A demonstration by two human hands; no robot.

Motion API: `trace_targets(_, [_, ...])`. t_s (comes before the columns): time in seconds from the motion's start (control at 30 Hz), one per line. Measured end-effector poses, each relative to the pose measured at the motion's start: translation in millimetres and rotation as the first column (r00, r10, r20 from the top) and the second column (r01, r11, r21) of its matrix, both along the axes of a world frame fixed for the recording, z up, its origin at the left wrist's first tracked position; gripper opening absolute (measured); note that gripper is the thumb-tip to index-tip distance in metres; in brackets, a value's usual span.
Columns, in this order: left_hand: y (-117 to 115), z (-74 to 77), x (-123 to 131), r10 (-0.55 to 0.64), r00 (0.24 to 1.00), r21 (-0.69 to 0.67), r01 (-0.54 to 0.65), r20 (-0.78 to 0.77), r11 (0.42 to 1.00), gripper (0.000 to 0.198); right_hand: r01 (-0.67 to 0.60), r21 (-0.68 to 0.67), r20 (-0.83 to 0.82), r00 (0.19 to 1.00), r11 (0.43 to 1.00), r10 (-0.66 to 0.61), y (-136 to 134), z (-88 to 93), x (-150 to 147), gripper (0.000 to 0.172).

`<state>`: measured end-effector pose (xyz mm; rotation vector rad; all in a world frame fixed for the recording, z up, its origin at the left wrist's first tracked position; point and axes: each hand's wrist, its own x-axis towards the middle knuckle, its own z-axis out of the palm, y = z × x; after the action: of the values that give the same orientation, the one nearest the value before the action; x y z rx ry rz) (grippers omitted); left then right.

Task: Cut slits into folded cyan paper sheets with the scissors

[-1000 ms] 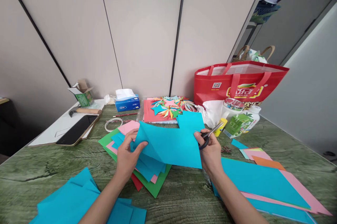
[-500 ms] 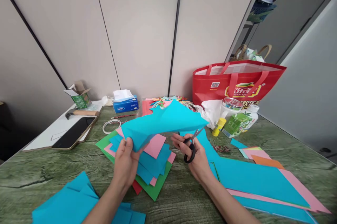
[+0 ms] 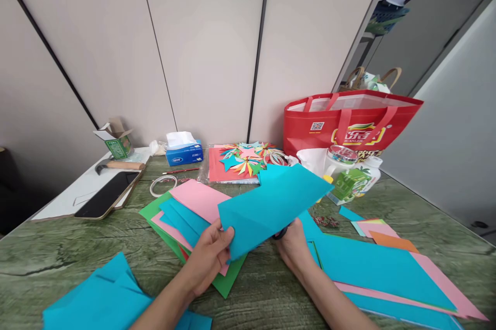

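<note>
A sheet of blue paper (image 3: 271, 208) is raised above the table, pinched at its lower left corner by my left hand (image 3: 213, 255). My right hand (image 3: 291, 242) is closed on a pair of scissors (image 3: 281, 233) close under the sheet's right part; only a bit of the black handle shows, and the blades are hidden behind the paper. Below my left hand lies a loose pile of pink paper (image 3: 199, 198), blue pieces and green paper (image 3: 227, 283). More blue sheets (image 3: 96, 296) lie at the lower left, partly under my left forearm.
Blue sheets (image 3: 383, 268) and pink paper spread on the right. Behind stand a red bag (image 3: 310, 136), white bottles, a green carton (image 3: 344, 185) and a tissue box (image 3: 184, 154). A phone (image 3: 108, 195) and hammer (image 3: 124, 165) lie left. Folded paper stars (image 3: 248, 157) lie at the back.
The blue sheet has moved right and turned, now covering the scissor blades. My left hand has shifted right with it. The paper stars at the back show more fully.
</note>
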<state>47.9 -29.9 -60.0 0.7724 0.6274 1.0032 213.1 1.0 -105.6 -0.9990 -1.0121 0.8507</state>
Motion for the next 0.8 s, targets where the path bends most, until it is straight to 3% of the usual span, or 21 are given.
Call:
trace_targets(0.1, [3,1.8,-3,-0.008,1.0,0.027,0.008,-0.02,1.0,0.03,-0.014,-0.051,-0.026,1.0,0.999,0.013,1,-0.9,4,0.033])
trace_targets(0.23, [12,5.2,-17,0.16,0.985,0.03,-0.158,-0.068,0.987,0.021,0.037,-0.088,-0.005,0.999,0.995,-0.037,2,0.3,12,0.032])
trace_targets(0.33, [19,8.7,-30,0.207,0.974,0.026,-0.205,-0.092,0.978,0.027,0.032,-0.117,0.053,0.998,0.993,-0.026,2,5.0,17,0.025])
trace_targets(0.5, [21,10.6,-34,0.091,0.979,0.07,-0.079,-0.183,0.994,0.048,0.015,-0.148,0.179,0.984,0.989,0.012,3,9.5,18,0.027])
trace_targets(0.67, [19,10.1,-25,-0.021,0.954,0.012,0.026,-0.299,1.0,0.025,0.04,-0.137,0.285,0.959,0.99,0.001,2,6.9,14,0.027])
trace_targets(0.8, [20,6.7,-25,0.023,0.95,-0.044,-0.038,-0.312,0.998,0.021,0.02,-0.162,0.336,0.941,0.987,0.036,-2,3.9,9,0.025])
